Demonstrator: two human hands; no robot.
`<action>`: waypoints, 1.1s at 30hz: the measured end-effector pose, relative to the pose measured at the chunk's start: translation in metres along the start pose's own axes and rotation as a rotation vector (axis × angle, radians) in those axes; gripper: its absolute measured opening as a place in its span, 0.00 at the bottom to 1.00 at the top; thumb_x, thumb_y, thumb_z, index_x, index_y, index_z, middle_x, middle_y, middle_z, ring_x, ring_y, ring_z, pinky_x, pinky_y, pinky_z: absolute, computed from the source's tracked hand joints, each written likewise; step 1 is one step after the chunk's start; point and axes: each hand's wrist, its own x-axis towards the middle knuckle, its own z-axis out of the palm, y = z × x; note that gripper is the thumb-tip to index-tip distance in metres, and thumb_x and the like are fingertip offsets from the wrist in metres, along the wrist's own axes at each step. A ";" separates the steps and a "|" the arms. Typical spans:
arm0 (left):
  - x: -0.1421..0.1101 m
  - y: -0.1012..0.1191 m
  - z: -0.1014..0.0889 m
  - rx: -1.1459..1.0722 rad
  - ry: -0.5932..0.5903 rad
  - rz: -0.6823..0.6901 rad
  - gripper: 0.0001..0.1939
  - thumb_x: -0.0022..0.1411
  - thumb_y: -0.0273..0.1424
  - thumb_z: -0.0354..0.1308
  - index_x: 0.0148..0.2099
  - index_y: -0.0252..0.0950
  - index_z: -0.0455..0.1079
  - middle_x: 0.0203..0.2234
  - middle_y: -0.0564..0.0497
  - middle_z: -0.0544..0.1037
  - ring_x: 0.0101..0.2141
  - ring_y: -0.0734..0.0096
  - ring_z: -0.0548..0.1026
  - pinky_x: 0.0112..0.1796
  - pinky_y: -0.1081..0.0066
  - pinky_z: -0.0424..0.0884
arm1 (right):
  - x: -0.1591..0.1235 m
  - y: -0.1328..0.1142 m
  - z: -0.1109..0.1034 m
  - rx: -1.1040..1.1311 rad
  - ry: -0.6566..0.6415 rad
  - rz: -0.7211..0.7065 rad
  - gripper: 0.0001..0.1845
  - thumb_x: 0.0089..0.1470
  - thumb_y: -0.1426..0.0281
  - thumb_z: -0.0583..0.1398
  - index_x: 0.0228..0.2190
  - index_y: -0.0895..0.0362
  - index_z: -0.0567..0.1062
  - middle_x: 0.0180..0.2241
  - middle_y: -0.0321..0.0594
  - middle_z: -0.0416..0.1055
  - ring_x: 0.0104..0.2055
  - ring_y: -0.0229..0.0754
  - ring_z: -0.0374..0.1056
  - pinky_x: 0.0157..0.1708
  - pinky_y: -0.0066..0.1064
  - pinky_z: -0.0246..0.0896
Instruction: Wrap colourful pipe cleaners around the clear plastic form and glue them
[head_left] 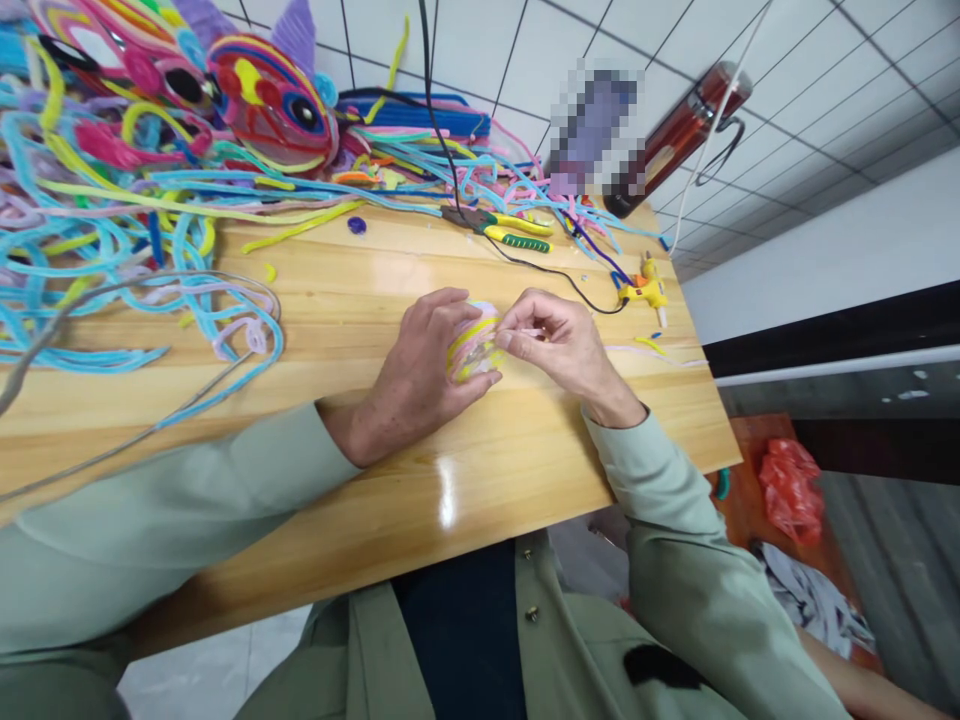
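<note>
Over the middle of the wooden table, my left hand (420, 365) is closed around a small rounded craft piece (474, 345) with yellow and pink pipe-cleaner bands. Part of the piece is hidden by my fingers. My right hand (559, 345) is at its right side, thumb and forefinger pinched on a thin pale pink pipe cleaner (531, 332). A pale strand (645, 352) lies on the table to the right of that hand.
Tangled pipe cleaners (187, 240) and colourful animal heads (274, 100) fill the left and back. Pliers (499, 228), a yellow glue gun (643, 290) with a black cord and a red thermos (679, 140) stand or lie behind my hands. A red plastic bag (790, 490) is low right.
</note>
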 end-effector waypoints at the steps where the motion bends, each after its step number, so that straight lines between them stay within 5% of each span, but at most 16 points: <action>1: 0.000 0.000 0.000 -0.002 -0.002 0.003 0.36 0.67 0.38 0.73 0.68 0.46 0.58 0.64 0.41 0.71 0.70 0.47 0.69 0.69 0.43 0.70 | 0.000 -0.001 0.000 -0.011 -0.002 -0.002 0.25 0.58 0.45 0.75 0.31 0.54 0.80 0.31 0.33 0.71 0.30 0.35 0.58 0.33 0.32 0.57; 6: 0.001 0.003 -0.006 -0.054 -0.014 0.048 0.33 0.70 0.39 0.70 0.69 0.45 0.58 0.64 0.41 0.72 0.69 0.47 0.69 0.69 0.44 0.71 | -0.001 -0.004 -0.003 -0.034 -0.011 -0.030 0.23 0.59 0.48 0.74 0.31 0.54 0.81 0.32 0.33 0.71 0.31 0.36 0.60 0.35 0.33 0.58; 11: 0.003 0.012 -0.018 -0.121 -0.074 0.007 0.18 0.82 0.36 0.52 0.69 0.46 0.60 0.64 0.42 0.73 0.71 0.52 0.68 0.71 0.44 0.69 | -0.001 -0.006 -0.005 -0.023 -0.064 -0.038 0.20 0.61 0.51 0.74 0.32 0.54 0.82 0.33 0.34 0.73 0.31 0.36 0.60 0.35 0.33 0.59; 15: 0.003 0.013 -0.022 -0.172 -0.065 -0.012 0.16 0.84 0.33 0.44 0.67 0.47 0.64 0.62 0.45 0.75 0.70 0.57 0.70 0.71 0.49 0.69 | -0.001 -0.007 -0.007 -0.033 -0.074 -0.066 0.19 0.61 0.52 0.75 0.32 0.54 0.82 0.33 0.34 0.73 0.31 0.36 0.60 0.33 0.32 0.58; 33: 0.007 0.010 -0.020 -0.145 -0.057 -0.020 0.13 0.82 0.36 0.53 0.64 0.46 0.68 0.60 0.44 0.78 0.66 0.53 0.74 0.67 0.47 0.74 | -0.001 -0.006 -0.010 -0.065 -0.085 -0.158 0.19 0.63 0.53 0.74 0.33 0.55 0.83 0.32 0.33 0.74 0.30 0.34 0.61 0.34 0.31 0.58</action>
